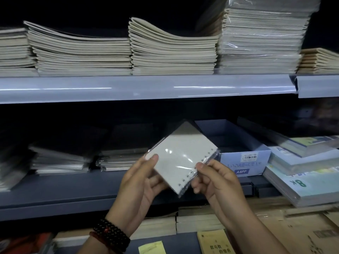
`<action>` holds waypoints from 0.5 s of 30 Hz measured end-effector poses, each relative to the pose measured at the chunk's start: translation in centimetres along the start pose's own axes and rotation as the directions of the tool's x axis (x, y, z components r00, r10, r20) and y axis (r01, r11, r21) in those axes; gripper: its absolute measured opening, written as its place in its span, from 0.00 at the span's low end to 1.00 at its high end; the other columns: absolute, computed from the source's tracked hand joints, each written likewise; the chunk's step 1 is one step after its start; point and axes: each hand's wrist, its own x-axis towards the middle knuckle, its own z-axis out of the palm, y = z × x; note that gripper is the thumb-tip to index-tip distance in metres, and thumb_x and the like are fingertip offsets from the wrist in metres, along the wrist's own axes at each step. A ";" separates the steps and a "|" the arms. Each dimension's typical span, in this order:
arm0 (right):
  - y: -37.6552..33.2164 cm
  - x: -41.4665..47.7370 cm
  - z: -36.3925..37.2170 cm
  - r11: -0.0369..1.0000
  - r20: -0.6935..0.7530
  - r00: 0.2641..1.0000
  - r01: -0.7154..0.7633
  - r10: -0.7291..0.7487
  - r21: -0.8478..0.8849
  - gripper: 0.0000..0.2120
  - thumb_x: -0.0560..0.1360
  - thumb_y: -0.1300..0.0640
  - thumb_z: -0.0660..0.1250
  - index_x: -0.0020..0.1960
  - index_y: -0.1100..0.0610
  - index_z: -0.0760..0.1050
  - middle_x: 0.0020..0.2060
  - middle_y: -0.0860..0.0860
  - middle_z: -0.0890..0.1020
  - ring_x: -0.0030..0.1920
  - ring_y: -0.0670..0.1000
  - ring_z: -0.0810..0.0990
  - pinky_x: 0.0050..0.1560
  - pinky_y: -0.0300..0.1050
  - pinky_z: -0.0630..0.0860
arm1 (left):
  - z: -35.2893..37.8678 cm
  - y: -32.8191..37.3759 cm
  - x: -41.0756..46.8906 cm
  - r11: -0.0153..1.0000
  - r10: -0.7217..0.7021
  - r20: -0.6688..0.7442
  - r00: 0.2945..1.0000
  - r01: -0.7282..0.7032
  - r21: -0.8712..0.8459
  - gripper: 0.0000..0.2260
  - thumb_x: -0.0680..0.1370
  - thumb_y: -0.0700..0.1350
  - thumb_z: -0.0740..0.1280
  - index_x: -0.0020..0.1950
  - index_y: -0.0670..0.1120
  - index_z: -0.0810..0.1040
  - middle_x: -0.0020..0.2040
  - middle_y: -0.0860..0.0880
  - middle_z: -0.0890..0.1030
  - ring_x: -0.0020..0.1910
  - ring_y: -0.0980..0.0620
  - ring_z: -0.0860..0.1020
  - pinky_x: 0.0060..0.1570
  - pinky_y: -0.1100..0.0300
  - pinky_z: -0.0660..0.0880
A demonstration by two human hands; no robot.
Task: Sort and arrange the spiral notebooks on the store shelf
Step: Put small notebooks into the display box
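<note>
Clear plastic wraps a small white spiral notebook (pixel 180 158), which both hands hold in mid-air just in front of the lower shelf (pixel 55 191). It is turned so that one corner points up and away, and its wire binding runs along the lower right edge.

The left hand (pixel 141 182) has its grip clamped on the notebook's left corner, with the thumb on the cover and the fingers curled beneath. The right hand (pixel 216 180) has its grip pinched on the binding edge, thumb on top. A dark bead bracelet (pixel 110 233) circles the left wrist.

Behind the notebook on the lower shelf, to the left, lie low stacks of wrapped notebooks (pixel 119 160). Just to the right stands an open blue box (pixel 244 162) marked A6PP, and farther right a pile of large pale blue pads (pixel 302 184) marked 8K.

The upper shelf (pixel 128 87) carries tall stacks of grey-beige notebooks (pixel 172 52), and a plastic-wrapped stack (pixel 262 37) rises at its right. Nearest the camera, below the hands, lie a yellow booklet (pixel 214 242) and a yellow sticky note (pixel 151 247).
</note>
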 end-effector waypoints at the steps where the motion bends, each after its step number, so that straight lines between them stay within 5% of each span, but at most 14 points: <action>1: 0.0 0.0 0.2 0.999 0.005 1.000 0.008 -0.009 0.038 0.08 0.77 0.65 0.67 0.55 0.66 0.76 0.42 0.65 0.83 0.33 0.56 0.81 0.32 0.43 0.80 | 0.1 -0.2 -0.1 0.997 -0.051 0.037 0.998 0.049 0.055 0.17 0.78 0.42 0.68 0.66 0.40 0.76 0.58 0.40 0.84 0.56 0.38 0.83 0.55 0.46 0.82; 4: 0.1 0.0 0.4 0.997 0.002 1.000 0.010 -0.010 0.076 0.10 0.77 0.67 0.66 0.58 0.66 0.73 0.48 0.68 0.84 0.41 0.62 0.85 0.40 0.47 0.84 | 0.3 -1.0 -0.2 0.986 -0.079 0.019 0.997 0.075 0.150 0.13 0.77 0.35 0.69 0.62 0.37 0.78 0.54 0.36 0.85 0.48 0.40 0.85 0.49 0.51 0.83; 9: -0.3 0.3 0.1 0.993 -0.131 0.985 0.118 -0.116 0.001 0.14 0.75 0.65 0.70 0.59 0.63 0.72 0.51 0.65 0.83 0.39 0.60 0.83 0.35 0.46 0.80 | 0.1 -0.8 0.3 0.999 -0.031 -0.076 0.997 0.031 0.005 0.08 0.76 0.33 0.69 0.55 0.38 0.82 0.43 0.42 0.84 0.39 0.49 0.82 0.39 0.61 0.81; 15: -0.8 -0.2 -0.2 0.943 -0.187 0.941 0.236 -0.282 -0.234 0.16 0.77 0.66 0.69 0.63 0.53 0.75 0.48 0.54 0.85 0.40 0.61 0.85 0.43 0.53 0.82 | 0.9 -0.8 0.1 0.999 0.049 -0.175 0.983 -0.052 -0.011 0.11 0.77 0.36 0.69 0.59 0.37 0.80 0.44 0.41 0.85 0.42 0.47 0.84 0.42 0.61 0.83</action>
